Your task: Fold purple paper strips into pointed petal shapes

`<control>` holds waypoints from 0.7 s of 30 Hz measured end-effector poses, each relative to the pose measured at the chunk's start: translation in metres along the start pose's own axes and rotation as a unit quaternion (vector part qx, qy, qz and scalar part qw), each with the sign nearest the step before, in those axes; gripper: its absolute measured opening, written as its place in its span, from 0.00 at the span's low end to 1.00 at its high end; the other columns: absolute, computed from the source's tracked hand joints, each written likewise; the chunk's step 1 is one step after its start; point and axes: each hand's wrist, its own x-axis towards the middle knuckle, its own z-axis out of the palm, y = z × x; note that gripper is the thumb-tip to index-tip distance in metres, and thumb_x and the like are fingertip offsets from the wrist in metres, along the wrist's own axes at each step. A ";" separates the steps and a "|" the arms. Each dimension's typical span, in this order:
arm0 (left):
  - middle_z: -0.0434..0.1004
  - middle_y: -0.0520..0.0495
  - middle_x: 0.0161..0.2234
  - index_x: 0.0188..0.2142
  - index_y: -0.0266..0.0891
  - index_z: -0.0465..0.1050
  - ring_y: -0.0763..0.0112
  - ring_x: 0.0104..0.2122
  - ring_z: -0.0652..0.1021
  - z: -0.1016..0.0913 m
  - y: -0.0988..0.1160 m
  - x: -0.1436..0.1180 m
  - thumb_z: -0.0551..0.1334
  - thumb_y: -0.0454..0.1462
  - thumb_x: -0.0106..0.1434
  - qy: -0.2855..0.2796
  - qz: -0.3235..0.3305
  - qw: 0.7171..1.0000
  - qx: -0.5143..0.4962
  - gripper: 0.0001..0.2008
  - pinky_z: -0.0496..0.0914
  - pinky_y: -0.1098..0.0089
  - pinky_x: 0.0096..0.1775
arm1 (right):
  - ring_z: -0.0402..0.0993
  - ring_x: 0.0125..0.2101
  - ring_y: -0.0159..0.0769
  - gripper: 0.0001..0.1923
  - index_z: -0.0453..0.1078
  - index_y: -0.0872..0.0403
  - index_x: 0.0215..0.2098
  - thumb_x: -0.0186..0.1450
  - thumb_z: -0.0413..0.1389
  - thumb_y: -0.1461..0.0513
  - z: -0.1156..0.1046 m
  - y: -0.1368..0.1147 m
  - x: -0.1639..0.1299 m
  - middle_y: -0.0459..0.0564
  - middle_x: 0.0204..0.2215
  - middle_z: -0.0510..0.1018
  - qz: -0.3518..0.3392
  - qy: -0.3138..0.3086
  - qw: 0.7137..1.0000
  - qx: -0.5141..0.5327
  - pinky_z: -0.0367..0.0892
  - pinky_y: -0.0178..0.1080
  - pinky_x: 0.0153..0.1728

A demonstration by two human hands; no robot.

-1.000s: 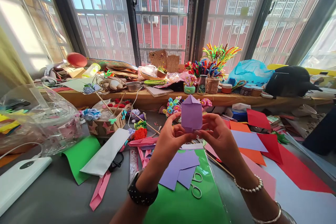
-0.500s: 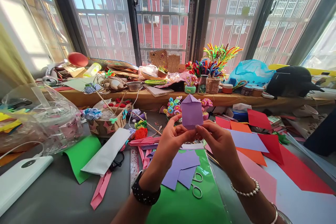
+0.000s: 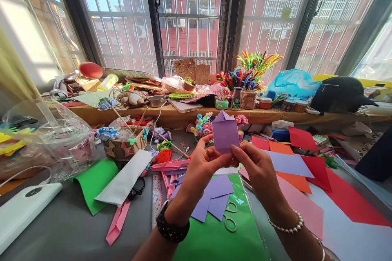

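Both hands hold a folded purple paper piece (image 3: 225,131) upright above the table; its top ends in a small point. My left hand (image 3: 202,167) pinches its lower left edge, and this wrist wears a black watch. My right hand (image 3: 255,167) pinches the lower right corner, with bead bracelets on the wrist. Below the hands lie purple paper offcuts (image 3: 211,197) and a pair of scissors (image 3: 229,216) on a green sheet (image 3: 214,240).
Red, orange, pink and lilac sheets (image 3: 306,171) spread to the right. A basket of craft bits (image 3: 124,144), a clear plastic bag (image 3: 45,138) and a white device (image 3: 21,208) sit left. A ruler (image 3: 156,195) lies by pink strips. The window sill (image 3: 171,116) is crowded.
My two hands have drawn closer together at the bottom of the purple piece, and the piece has shifted slightly right and tilted a little.
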 end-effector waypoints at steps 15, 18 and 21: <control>0.73 0.52 0.24 0.42 0.36 0.56 0.71 0.26 0.76 0.002 0.002 -0.001 0.65 0.33 0.48 0.059 0.031 0.997 0.050 0.24 0.68 0.71 0.31 | 0.63 0.21 0.27 0.09 0.71 0.55 0.27 0.52 0.58 0.57 -0.022 0.006 0.012 0.44 0.21 0.71 0.073 0.096 0.991 0.058 0.62 0.32 0.23; 0.73 0.53 0.23 0.42 0.36 0.55 0.69 0.26 0.76 0.003 0.002 -0.001 0.65 0.33 0.47 0.035 0.029 0.998 0.040 0.25 0.68 0.69 0.32 | 0.68 0.25 0.31 0.08 0.71 0.56 0.26 0.53 0.58 0.58 -0.010 0.001 0.006 0.46 0.22 0.73 0.085 -0.014 0.996 0.034 0.64 0.34 0.27; 0.72 0.55 0.22 0.41 0.38 0.54 0.68 0.25 0.77 0.002 0.001 -0.001 0.66 0.34 0.47 0.025 0.031 0.997 0.066 0.25 0.68 0.69 0.31 | 0.67 0.23 0.30 0.09 0.70 0.56 0.24 0.54 0.57 0.57 -0.005 0.002 0.003 0.45 0.22 0.72 0.062 0.018 0.998 0.013 0.63 0.33 0.25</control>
